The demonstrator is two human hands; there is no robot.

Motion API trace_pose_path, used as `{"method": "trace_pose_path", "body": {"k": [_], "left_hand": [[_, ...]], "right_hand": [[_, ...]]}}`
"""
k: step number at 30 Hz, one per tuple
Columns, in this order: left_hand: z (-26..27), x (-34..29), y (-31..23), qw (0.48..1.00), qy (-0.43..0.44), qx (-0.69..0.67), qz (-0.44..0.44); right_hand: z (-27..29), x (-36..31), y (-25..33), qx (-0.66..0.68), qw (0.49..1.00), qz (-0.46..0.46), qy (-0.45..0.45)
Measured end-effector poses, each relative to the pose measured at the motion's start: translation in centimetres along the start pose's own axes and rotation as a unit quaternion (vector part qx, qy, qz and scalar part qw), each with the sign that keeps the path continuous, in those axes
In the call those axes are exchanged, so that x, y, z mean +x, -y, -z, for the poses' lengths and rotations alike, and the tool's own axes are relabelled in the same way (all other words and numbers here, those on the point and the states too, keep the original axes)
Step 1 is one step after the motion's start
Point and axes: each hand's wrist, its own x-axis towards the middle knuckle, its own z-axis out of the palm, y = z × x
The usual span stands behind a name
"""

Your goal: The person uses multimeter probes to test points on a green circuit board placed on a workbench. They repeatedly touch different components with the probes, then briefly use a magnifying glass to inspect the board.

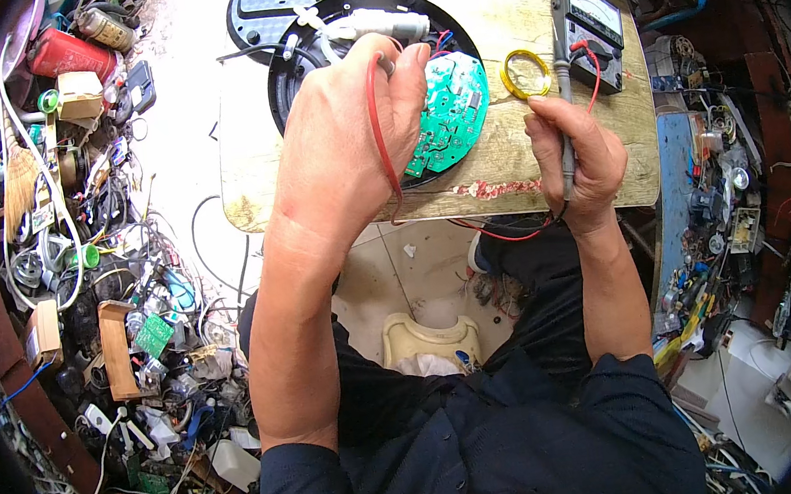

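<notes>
Cluttered repair corner seen from the head view: a worn wooden bench (503, 173) is set between heaps of scrap boards, cables and parts on the floor. On the bench, a round black appliance housing (299, 64) is laid open, with a green circuit board (450, 106) resting against its right edge. A multimeter (597, 38) is parked at the bench's far right, a yellow tape ring (526, 73) just beside it.

The left hand (346, 146) is curled closed over the red probe lead (377, 124), tip held down at the board's upper left; the contact point itself is hidden by the fingers (406, 67). The right hand (580, 165) is closed around the black probe (564, 123), held upright near the bench's front edge, well off the board.

Looks like a probing step is only half set up. Next, the black probe probably needs to be brought onto the board and the meter watched.
</notes>
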Motion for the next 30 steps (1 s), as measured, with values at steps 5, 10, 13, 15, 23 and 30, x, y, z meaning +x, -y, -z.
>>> {"method": "trace_pose_path", "body": {"k": [5, 10, 13, 15, 23, 30], "left_hand": [[-0.2, 0.2, 0.0, 0.999, -0.019, -0.031, -0.007], [0.0, 0.3, -0.1, 1.000, -0.018, -0.022, -0.011], [0.5, 0.4, -0.5, 0.997, -0.026, -0.074, 0.001], [1.1, 0.5, -0.7, 0.990, -0.041, -0.132, 0.019], [3.7, -0.8, -0.8, 0.924, -0.179, -0.328, -0.083], [4.5, -0.2, 0.3, 0.842, -0.179, -0.487, -0.150]], "right_hand": [[0.0, 0.0, 0.0, 0.007, 1.000, 0.002, -0.005], [0.2, -0.1, -0.2, 0.005, 1.000, -0.001, -0.006], [0.4, -0.1, -0.2, 0.003, 1.000, -0.003, -0.003], [0.4, -0.1, -0.1, 0.005, 1.000, -0.003, -0.006], [1.0, -0.6, -0.7, -0.003, 0.999, -0.042, -0.014], [0.8, -0.5, -0.9, -0.009, 0.999, -0.032, -0.017]]}}
